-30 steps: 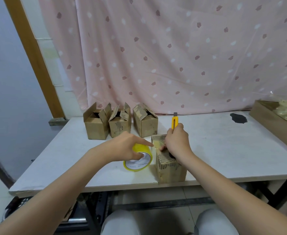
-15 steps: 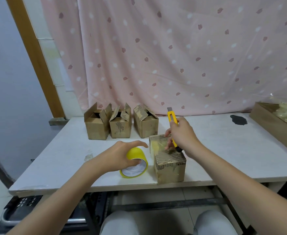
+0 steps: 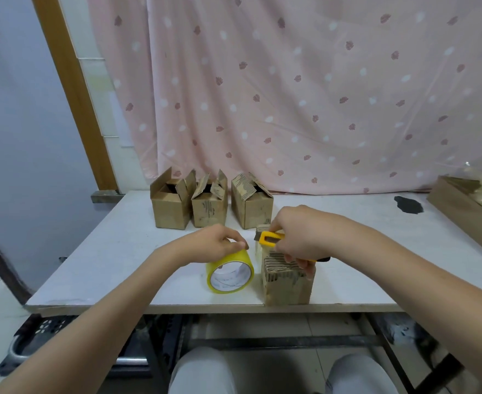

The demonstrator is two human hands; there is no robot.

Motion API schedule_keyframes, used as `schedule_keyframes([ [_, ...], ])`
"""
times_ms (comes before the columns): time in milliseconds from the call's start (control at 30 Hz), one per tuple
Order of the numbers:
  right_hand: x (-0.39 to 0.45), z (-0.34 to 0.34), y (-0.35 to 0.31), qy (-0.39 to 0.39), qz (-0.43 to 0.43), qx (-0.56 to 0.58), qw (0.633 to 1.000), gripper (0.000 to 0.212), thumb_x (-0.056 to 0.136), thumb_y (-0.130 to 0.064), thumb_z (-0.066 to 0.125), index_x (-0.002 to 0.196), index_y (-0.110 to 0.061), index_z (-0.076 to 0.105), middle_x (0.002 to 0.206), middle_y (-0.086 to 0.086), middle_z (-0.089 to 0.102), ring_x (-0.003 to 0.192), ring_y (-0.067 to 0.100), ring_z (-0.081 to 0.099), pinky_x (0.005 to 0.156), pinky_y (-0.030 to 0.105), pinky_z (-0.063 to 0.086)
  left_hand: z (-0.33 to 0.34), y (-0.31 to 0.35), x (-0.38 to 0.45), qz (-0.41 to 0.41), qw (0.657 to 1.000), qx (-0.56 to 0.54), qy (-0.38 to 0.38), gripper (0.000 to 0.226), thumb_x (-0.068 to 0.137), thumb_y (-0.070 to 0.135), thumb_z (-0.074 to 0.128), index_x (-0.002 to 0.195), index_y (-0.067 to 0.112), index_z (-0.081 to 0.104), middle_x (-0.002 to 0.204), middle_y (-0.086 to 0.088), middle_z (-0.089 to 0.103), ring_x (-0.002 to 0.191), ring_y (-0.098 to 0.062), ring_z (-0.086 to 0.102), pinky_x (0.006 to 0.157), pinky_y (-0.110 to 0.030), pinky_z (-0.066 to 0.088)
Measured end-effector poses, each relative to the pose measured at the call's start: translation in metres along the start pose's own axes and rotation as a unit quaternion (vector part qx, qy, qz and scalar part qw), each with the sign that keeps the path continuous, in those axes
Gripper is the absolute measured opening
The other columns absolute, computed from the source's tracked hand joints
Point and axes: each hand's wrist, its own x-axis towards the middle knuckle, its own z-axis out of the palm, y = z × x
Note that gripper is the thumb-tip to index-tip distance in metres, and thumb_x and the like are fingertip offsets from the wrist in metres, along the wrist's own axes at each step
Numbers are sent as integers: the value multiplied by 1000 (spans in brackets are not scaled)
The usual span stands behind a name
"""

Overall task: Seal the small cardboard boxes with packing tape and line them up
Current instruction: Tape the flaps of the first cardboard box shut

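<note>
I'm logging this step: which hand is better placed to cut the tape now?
Right hand: it grips the yellow utility knife over the near box, while the left hand holds the tape roll.

Both your arms reach forward over the table edge. Your left hand (image 3: 214,245) curls down over the tape roll (image 3: 230,275), gripping its top. Your right hand (image 3: 296,237) grips the yellow knife (image 3: 271,238), blade end pointing left.

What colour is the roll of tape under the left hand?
Yellow, with a white inner core; the tape roll shows clearly in the head view.
</note>
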Motion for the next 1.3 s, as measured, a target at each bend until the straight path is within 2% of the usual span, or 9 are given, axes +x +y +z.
schedule_keyframes([
  [167, 3, 1, -8, -28, 7, -15, 999, 42, 92, -2, 45, 132, -2, 59, 86, 16, 75, 58, 26, 72, 42, 20, 50, -7, 7, 6, -7, 999, -33, -29, 26, 102, 24, 50, 114, 28, 73, 78, 17, 56, 64, -9, 58, 58, -14, 40],
  [367, 4, -3, -19, -35, 17, -55, 998, 34, 90, 1, 48, 117, -3, 69, 82, 12, 76, 50, 23, 67, 41, 17, 47, -8, 6, 15, -17, 998, -35, -51, 23, 100, 33, 53, 101, 32, 77, 109, 14, 66, 104, -14, 60, 95, -32, 50],
  [533, 5, -4, -25, -27, 9, -76, 997, 24, 94, -1, 46, 103, 2, 67, 84, 14, 75, 54, 29, 67, 56, 27, 56, -3, 0, 25, -16, 997, -67, -36, 13, 95, 30, 64, 95, 26, 76, 94, 19, 65, 90, -4, 57, 75, -20, 43],
  [733, 8, -6, -29, -24, 9, -106, 994, 23, 93, -1, 42, 96, 2, 65, 77, 12, 73, 46, 24, 64, 52, 24, 52, -3, -4, 29, -15, 995, -87, -44, 12, 95, 28, 64, 88, 27, 74, 102, 9, 68, 94, -12, 60, 81, -22, 47],
  [833, 14, -9, -35, -39, 11, -117, 992, 18, 96, -3, 43, 82, -1, 53, 68, 13, 64, 33, 19, 57, 53, 28, 53, -1, -6, 31, -26, 993, -100, -51, 14, 96, 29, 64, 97, 22, 76, 103, 5, 70, 96, -18, 64, 88, -30, 53],
  [900, 18, -13, -41, -59, 16, -127, 990, 16, 98, -3, 43, 84, -2, 51, 68, 14, 62, 31, 18, 56, 53, 29, 51, 0, -8, 33, -33, 993, -105, -53, 17, 94, 32, 65, 102, 22, 76, 108, -2, 72, 101, -25, 67, 92, -37, 55],
  [1000, 28, -21, -49, -80, 27, -166, 983, 21, 97, -4, 41, 81, -3, 54, 74, 11, 67, 36, 15, 59, 62, 27, 51, 2, -11, 36, -40, 991, -120, -49, 18, 90, 34, 68, 99, 20, 77, 102, -7, 72, 89, -24, 65, 85, -35, 54],
  [1133, 42, -28, -55, -126, 55, -175, 975, 24, 99, -11, 47, 77, -4, 52, 78, 9, 66, 39, 15, 61, 74, 29, 52, 4, -12, 38, -42, 988, -138, -52, 18, 91, 30, 67, 97, 16, 77, 83, 4, 68, 81, -16, 59, 76, -31, 49],
  [1300, 51, -26, -57, -134, 71, -179, 972, 25, 99, -13, 49, 76, -4, 52, 74, 9, 64, 39, 16, 61, 71, 29, 53, 5, -16, 41, -38, 989, -135, -57, 27, 80, 41, 68, 97, 22, 77, 103, -7, 72, 90, -21, 62, 91, -47, 53],
])
